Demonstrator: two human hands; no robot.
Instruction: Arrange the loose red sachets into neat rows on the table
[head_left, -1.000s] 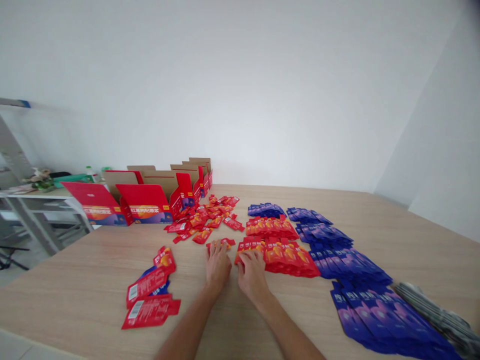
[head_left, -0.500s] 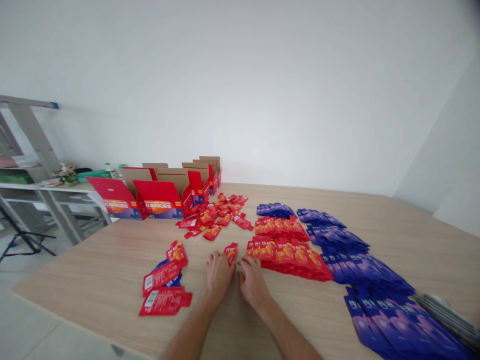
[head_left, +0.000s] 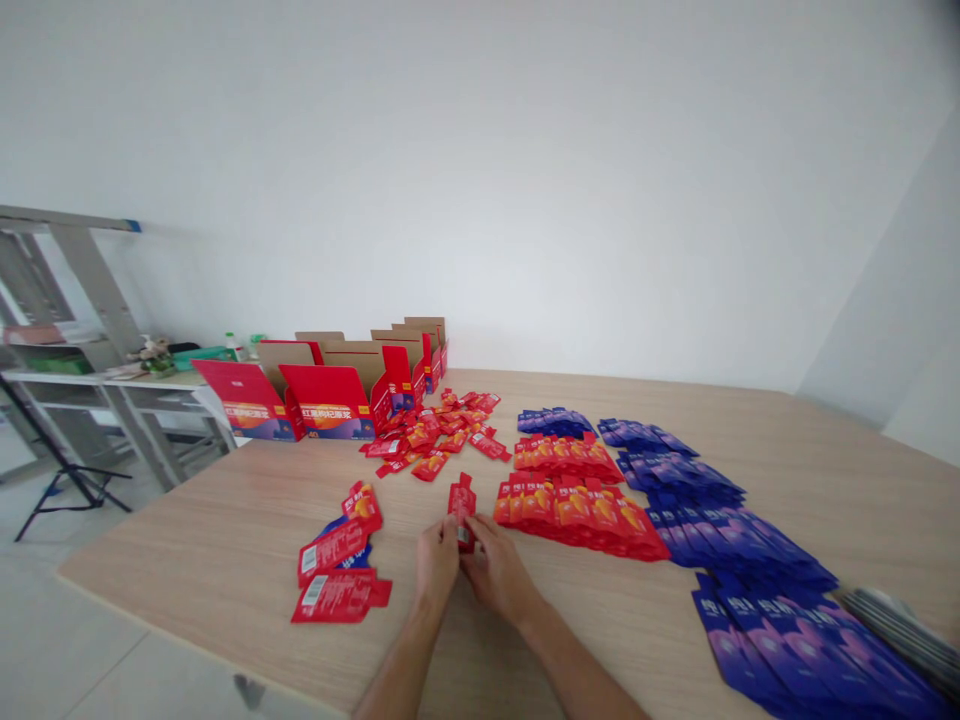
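A red spouted pouch [head_left: 463,497] with its printed, barcoded back towards me is held between both hands, its spout pointing away. My left hand [head_left: 436,565] has closed fingers at the pouch's left edge. On the opposite side, my right hand [head_left: 496,568] pinches the lower right edge. Just right of them lies an overlapping row of red pouches [head_left: 574,508], fronts up, with a second red row [head_left: 562,457] behind it. Left of my hands, a few red pouches [head_left: 341,595] lie loosely over a blue pouch [head_left: 356,557].
A loose heap of red pouches [head_left: 427,432] lies in front of open red cartons [head_left: 330,405]. Rows of blue-purple pouches [head_left: 742,530] run along the right. Grey flat items [head_left: 892,625] sit at the right edge. A black tripod [head_left: 71,490] stands left of the table.
The pouch in my hands has gone from showing its orange-printed front to showing its barcoded back. My right hand has moved in to grip it. The view has shifted slightly.
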